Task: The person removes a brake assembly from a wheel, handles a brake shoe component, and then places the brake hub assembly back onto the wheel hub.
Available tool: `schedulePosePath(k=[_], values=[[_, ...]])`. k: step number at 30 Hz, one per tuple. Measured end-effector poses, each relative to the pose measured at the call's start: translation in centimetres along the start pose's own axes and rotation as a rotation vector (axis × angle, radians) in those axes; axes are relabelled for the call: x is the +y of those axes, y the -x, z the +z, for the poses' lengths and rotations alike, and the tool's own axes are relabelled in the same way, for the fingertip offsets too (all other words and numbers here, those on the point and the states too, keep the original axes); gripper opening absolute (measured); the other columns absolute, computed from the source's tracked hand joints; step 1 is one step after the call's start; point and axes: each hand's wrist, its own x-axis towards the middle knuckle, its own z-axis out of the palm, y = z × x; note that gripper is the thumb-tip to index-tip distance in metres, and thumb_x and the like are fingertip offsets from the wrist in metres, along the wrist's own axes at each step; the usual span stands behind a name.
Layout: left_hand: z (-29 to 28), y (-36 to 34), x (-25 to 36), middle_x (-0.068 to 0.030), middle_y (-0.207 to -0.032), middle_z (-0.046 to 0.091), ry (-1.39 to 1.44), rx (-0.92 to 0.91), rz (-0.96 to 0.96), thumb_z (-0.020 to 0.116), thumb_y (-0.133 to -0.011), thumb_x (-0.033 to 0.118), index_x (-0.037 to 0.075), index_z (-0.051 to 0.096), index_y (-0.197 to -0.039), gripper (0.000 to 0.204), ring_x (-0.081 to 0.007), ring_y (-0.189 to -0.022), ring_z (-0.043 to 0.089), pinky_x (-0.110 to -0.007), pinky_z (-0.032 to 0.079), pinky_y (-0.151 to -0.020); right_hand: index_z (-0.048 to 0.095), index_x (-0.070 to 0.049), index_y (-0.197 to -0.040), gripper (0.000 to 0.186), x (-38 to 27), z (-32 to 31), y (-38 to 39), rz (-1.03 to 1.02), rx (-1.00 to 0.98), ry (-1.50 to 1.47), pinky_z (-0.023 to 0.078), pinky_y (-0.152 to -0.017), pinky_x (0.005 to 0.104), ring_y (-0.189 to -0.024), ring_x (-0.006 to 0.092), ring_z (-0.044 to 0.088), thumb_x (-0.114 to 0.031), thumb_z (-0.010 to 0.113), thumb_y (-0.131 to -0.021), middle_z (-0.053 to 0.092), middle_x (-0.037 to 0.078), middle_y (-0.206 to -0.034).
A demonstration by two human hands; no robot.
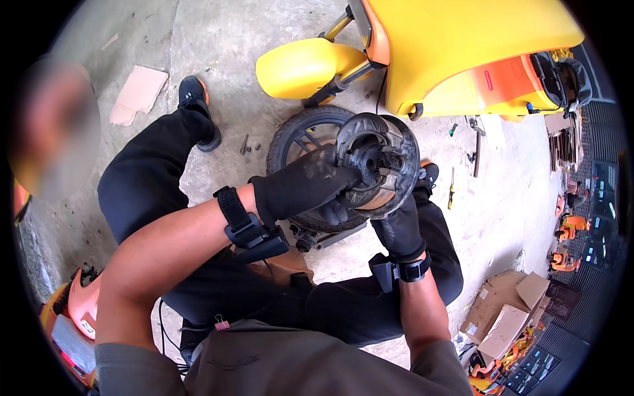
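Observation:
In the head view, both my hands wear black gloves and hold a round drum brake assembly [400,153] with curved shoes and a dark centre. My left hand [310,181] grips its left side, fingers at the middle. My right hand [396,231] holds it from below on the right, fingers partly hidden behind it. Under the assembly, a black tyred wheel [281,146] with spokes lies between my legs, partly covered by my left hand and the assembly.
A yellow scooter [475,33] stands ahead. A screwdriver [452,191], other tools and small parts lie on the concrete floor [224,59]. Cardboard sheets [137,92] lie left, cartons [502,310] right. An orange scooter [82,317] is at lower left. A blurred shape sits at far left.

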Motion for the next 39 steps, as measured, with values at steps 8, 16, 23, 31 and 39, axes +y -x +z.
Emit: schedulePosePath(k=[8,16,23,31,39], values=[[-0.4,0.0,-0.6,-0.0086,-0.076,0.064,0.169,-0.055,-0.123,0.055,-0.090,0.024,0.000,0.053,-0.110,0.032,-0.0140,-0.053,0.062,-0.024,0.050,-0.046,0.051,-0.004,-0.124,0.050,1.1,-1.1,0.3,-0.011,-0.019,0.337,0.044,-0.094,0.0355,-0.110,0.0253,0.056,-0.004,0.070,-0.077,0.058,0.012,-0.119],[0.2,-0.1,-0.3,-0.0080,-0.067,0.064,0.293,-0.047,-0.142,0.058,-0.090,0.031,-0.001,0.060,-0.097,0.032,-0.0140,-0.048,0.061,-0.024,0.049,-0.043,0.050,-0.007,-0.124,0.043,2.7,-3.7,0.6,-0.226,-0.082,0.800,0.042,-0.097,0.0362,-0.113,0.0229,0.054,-0.020,0.063,-0.085,0.056,0.009,-0.122],[-0.9,0.2,-1.0,-0.0116,-0.080,0.066,0.485,-0.150,-0.153,0.045,-0.096,0.036,0.000,0.059,-0.100,0.038,-0.0148,-0.058,0.064,-0.025,0.053,-0.052,0.044,-0.008,-0.131,0.050,0.8,-1.8,-0.2,0.281,-0.018,-0.913,0.040,-0.101,0.0372,-0.120,0.0239,0.048,-0.037,0.052,-0.091,0.050,0.009,-0.132],[-1.6,-1.5,-2.6,-0.0134,-0.111,0.058,-0.274,0.038,0.350,0.050,-0.094,0.020,0.005,0.053,-0.121,0.031,-0.0185,-0.094,0.059,-0.029,0.048,-0.081,0.039,-0.010,-0.136,0.054,0.9,-1.6,-0.6,0.327,-0.065,-0.951,0.033,-0.107,0.0466,-0.126,0.0289,0.041,-0.037,0.053,-0.091,0.043,0.011,-0.137],[-1.1,-1.1,-1.5,-0.0103,-0.098,0.057,-0.187,0.067,0.287,0.054,-0.092,0.019,0.005,0.058,-0.113,0.026,-0.0173,-0.089,0.058,-0.032,0.047,-0.078,0.041,-0.010,-0.134,0.056,1.1,-1.5,-0.6,0.378,0.000,-0.945,0.035,-0.106,0.0428,-0.124,0.0262,0.045,-0.036,0.059,-0.088,0.045,0.010,-0.136]])
